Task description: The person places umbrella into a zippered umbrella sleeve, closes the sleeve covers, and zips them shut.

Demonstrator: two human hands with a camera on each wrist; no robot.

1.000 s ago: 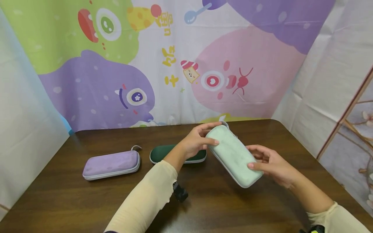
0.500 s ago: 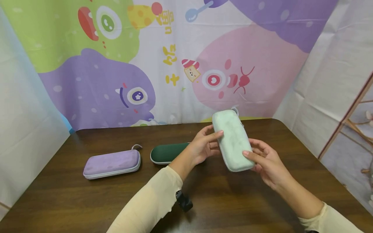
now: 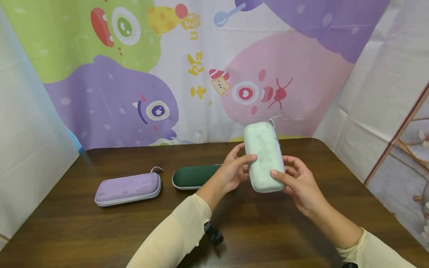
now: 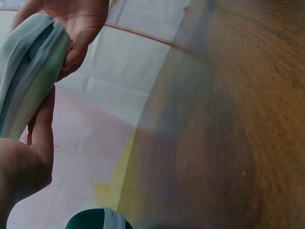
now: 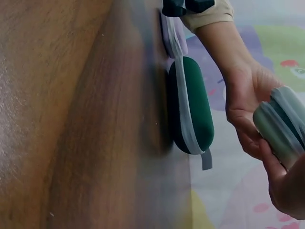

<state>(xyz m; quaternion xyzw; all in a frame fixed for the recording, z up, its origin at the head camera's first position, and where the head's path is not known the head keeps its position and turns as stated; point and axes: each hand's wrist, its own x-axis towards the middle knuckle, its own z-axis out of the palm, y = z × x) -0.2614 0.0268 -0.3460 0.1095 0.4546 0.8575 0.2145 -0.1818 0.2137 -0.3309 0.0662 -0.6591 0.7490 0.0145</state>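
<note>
Both hands hold a pale mint zip case [image 3: 264,158] raised above the table, its broad face toward the head camera and a grey loop at its top right corner. The left hand [image 3: 233,169] grips its left edge, thumb on the front and fingers behind. My right hand [image 3: 299,182] pinches the lower right part, thumb across the front. In the left wrist view the zip side of the mint case [image 4: 29,71] faces the camera. A dark green zip case [image 3: 194,176] lies on the table behind the left forearm, partly hidden by it.
A lilac zip case [image 3: 129,189] with a grey loop lies left of the green one on the dark wooden table [image 3: 83,234]. A printed cartoon curtain [image 3: 201,123] hangs along the far edge, and pale cloth [image 3: 362,111] hangs at the right.
The mint case has risen and turned from a slant to nearly upright. Both hands moved with it, keeping their hold, and the right hand shifted left. The lilac and green cases stayed in place.
</note>
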